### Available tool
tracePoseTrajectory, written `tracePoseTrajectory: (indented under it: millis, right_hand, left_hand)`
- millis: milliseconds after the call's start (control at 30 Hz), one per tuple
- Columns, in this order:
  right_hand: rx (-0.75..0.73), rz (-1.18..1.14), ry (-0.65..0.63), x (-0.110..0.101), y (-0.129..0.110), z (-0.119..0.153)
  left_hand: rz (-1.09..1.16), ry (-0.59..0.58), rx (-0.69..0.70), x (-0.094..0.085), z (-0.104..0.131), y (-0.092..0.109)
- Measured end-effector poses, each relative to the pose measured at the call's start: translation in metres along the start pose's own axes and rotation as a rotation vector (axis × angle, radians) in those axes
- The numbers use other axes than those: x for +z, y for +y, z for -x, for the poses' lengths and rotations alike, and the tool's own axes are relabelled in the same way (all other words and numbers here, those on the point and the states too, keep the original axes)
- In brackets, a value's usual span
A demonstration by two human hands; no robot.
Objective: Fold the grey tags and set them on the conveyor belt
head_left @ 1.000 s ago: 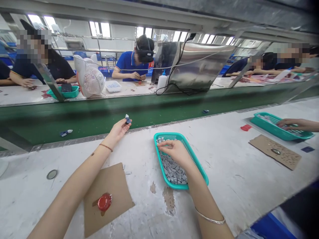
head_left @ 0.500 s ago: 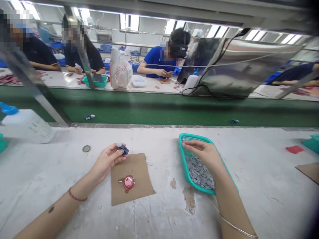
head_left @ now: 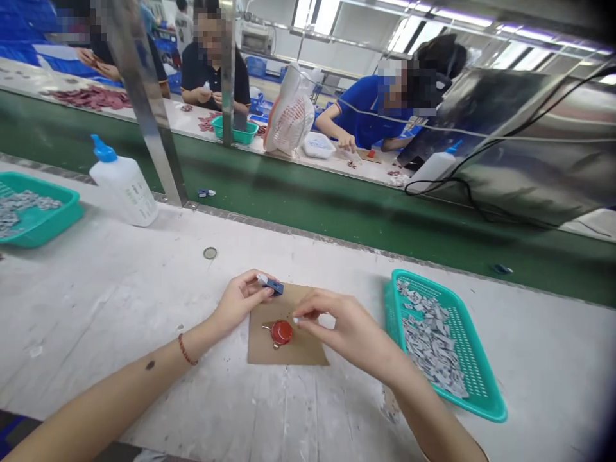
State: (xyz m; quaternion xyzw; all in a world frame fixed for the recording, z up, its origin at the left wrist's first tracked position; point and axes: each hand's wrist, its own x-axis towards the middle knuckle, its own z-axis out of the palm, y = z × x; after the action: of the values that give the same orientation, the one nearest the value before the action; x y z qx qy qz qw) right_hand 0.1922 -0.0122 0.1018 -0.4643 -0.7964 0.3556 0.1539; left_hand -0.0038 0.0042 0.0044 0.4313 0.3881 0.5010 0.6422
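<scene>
My left hand [head_left: 243,298] pinches a small dark blue piece [head_left: 273,287] with a whitish part at its end, over the top left of a brown cardboard square [head_left: 308,351]. On the cardboard sits a round red item [head_left: 282,332] with small metallic bits beside it. Just right of it, my right hand [head_left: 337,321] holds a tiny pale piece [head_left: 296,320] between thumb and fingertip. A green basket [head_left: 491,391] of small grey-white pieces [head_left: 433,340] stands to the right of that hand.
At the left are a white bottle with a blue cap [head_left: 126,189] and another green basket [head_left: 52,221]. A metal disc [head_left: 210,253] lies beyond my left hand. Metal posts [head_left: 149,128] rise at the table's far edge; people work across a green strip [head_left: 289,202].
My right hand has left the basket and come beside the red item with a pale piece. The view has turned left. The left hand still holds the blue piece.
</scene>
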Motion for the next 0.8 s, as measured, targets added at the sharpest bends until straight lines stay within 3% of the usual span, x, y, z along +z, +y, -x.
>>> tracePoseTrajectory:
  millis: [133,600,800]
  right_hand:
    - [0.015,0.123,-0.112,0.01,-0.009,-0.004]
    - [-0.05,0.306,-0.162,0.028,-0.006,-0.006]
    - [-0.042,0.278,-0.146,0.021,-0.006,-0.005]
  left_hand:
    - [0.043,-0.035,-0.014,-0.001,-0.001,-0.002]
    - [0.012,-0.1,-0.005,-0.001,-0.001,-0.004]
    - [0.022,-0.094,-0.025,-0.001,-0.001,-0.004]
